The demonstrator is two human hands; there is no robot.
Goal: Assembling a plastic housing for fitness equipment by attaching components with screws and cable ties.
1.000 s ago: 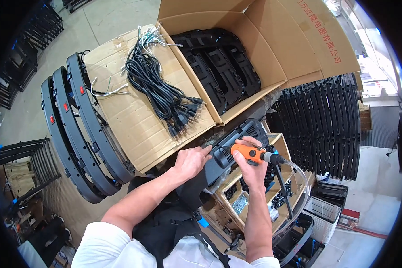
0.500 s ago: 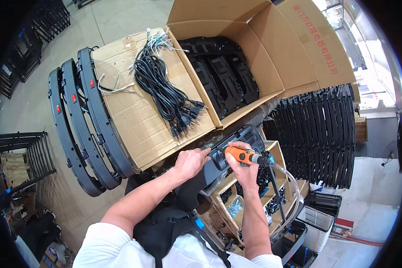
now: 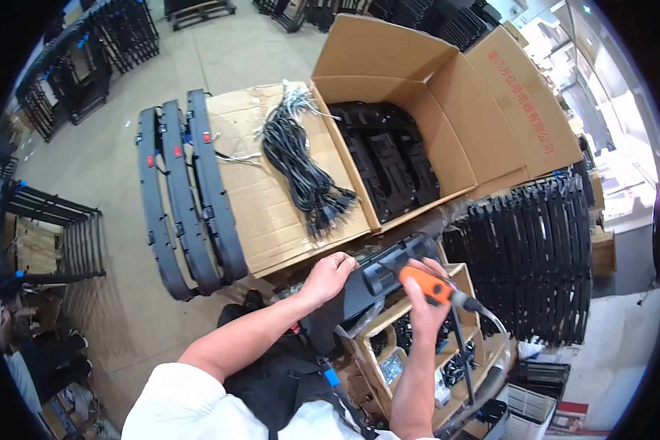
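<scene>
A long black plastic housing (image 3: 344, 302) lies at the middle, in front of the cardboard boxes. My left hand (image 3: 328, 279) is at its far-left edge, fingers bent and pressed together against it; the fingertips are partly hidden. In my right hand (image 3: 427, 312) is an orange power screwdriver (image 3: 427, 285), gripped around its body, with a cable and a clear hose trailing from its rear. The driver is over the right part of the housing, slightly blurred. Whether its tip touches the housing, I cannot tell.
Black power cords (image 3: 298, 165) lie bundled on a flat carton (image 3: 238, 213). Several curved grey housings with red switches (image 3: 198, 187) stand along its left. An open cardboard box (image 3: 455, 125) holds black plastic parts. A wooden compartment tray (image 3: 370, 363) with small parts sits below; black frames (image 3: 524, 257) stack at right.
The whole view has shifted, with the boxes lower and further right. My right hand has moved the screwdriver right and nearer to me. My left hand stays at the housing's edge.
</scene>
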